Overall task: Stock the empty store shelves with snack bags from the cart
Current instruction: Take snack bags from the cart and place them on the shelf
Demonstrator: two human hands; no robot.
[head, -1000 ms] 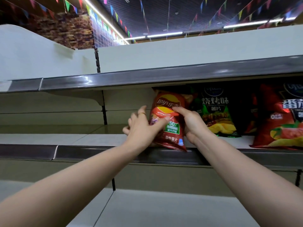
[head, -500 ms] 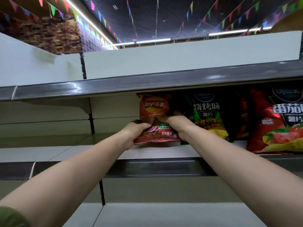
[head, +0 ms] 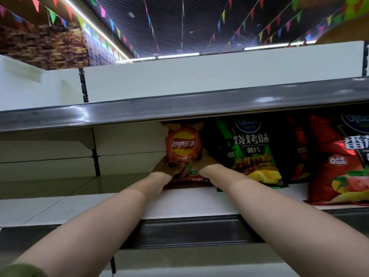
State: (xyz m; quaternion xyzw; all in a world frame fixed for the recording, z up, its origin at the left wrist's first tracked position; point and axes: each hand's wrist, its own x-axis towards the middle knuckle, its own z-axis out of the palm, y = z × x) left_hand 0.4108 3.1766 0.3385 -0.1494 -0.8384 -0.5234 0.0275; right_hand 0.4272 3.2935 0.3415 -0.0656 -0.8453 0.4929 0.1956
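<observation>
The left hand and the right hand meet at the centre of the frame. Each grasps the lower half of the red Lay's bag from its own side (the fingers behind it are hidden, and the shade there blurs the knuckles). The bag stands upright, deep on the middle shelf, its bottom on the board. Its top corners are lost behind the grey lip of the upper shelf. Just right of it leans a green chip bag, its lower left masked by the right forearm; whether the two bags touch I cannot tell. Further right, a big red bag is cut off by the frame's edge, and something dark between those two is hard to make out.
</observation>
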